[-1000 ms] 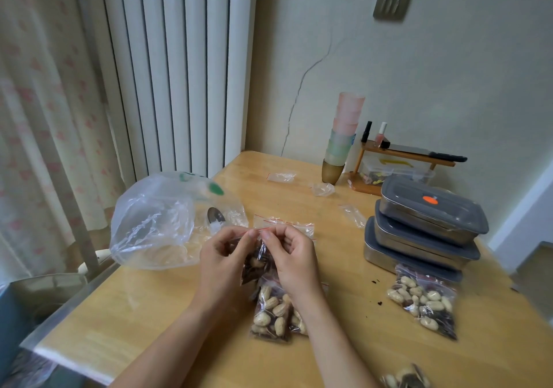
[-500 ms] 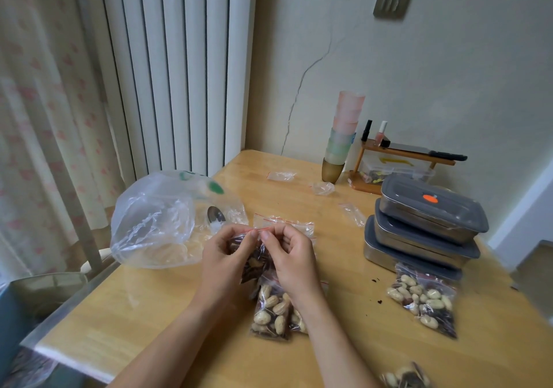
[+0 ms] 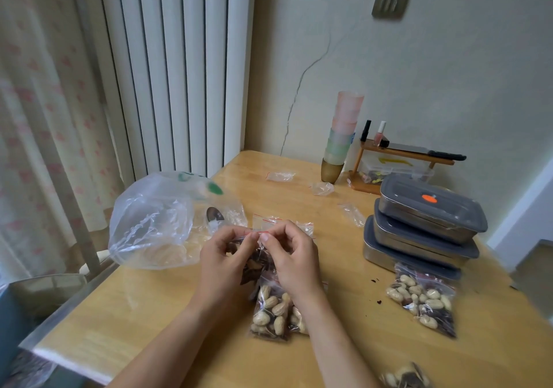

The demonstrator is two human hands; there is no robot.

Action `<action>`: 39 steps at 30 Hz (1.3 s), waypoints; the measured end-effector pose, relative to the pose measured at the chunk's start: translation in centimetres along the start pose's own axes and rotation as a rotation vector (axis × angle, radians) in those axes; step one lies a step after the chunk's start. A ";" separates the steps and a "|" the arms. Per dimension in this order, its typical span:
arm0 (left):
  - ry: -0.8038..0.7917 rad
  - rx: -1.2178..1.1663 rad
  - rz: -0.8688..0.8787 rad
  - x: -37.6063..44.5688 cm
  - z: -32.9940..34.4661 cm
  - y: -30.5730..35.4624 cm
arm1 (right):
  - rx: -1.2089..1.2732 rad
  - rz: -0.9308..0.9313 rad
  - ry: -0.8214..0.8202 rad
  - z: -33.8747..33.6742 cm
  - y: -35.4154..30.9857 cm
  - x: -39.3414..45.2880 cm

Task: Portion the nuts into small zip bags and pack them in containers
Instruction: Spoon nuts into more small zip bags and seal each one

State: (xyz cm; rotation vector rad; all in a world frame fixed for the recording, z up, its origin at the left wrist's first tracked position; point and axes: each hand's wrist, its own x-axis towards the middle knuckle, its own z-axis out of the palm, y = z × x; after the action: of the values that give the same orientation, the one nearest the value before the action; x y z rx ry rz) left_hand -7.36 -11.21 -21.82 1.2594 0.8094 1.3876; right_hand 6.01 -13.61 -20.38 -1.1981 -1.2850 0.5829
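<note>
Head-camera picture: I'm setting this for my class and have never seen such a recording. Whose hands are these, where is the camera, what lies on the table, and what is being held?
There is no machine here: a person wears a wide-angle camera on the head, looking down at their own hands. The left hand and right hand pinch the red-striped top edge of a small zip bag of nuts. On the wooden table lie filled bags, one below the hands and one to the right, a large clear plastic bag with a spoon in it, a few empty small bags, and three stacked lidded metal containers.
</note>
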 end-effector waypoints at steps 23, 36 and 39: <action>0.014 -0.049 0.009 -0.3 0.6 1.7 | 0.075 0.068 -0.048 0.6 0.1 -0.1; 0.002 -0.059 0.008 -0.6 0.9 1.9 | -0.086 -0.074 0.073 0.6 -0.3 -0.1; 0.024 -0.012 0.026 -0.1 0.4 1.4 | -0.021 -0.022 0.090 0.5 -0.1 -0.1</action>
State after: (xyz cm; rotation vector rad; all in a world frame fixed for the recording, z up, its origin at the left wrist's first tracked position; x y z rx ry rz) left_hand -7.34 -11.68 -20.42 1.2507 0.8021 1.4288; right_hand 5.50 -13.58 -20.36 -1.2127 -1.2293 0.4947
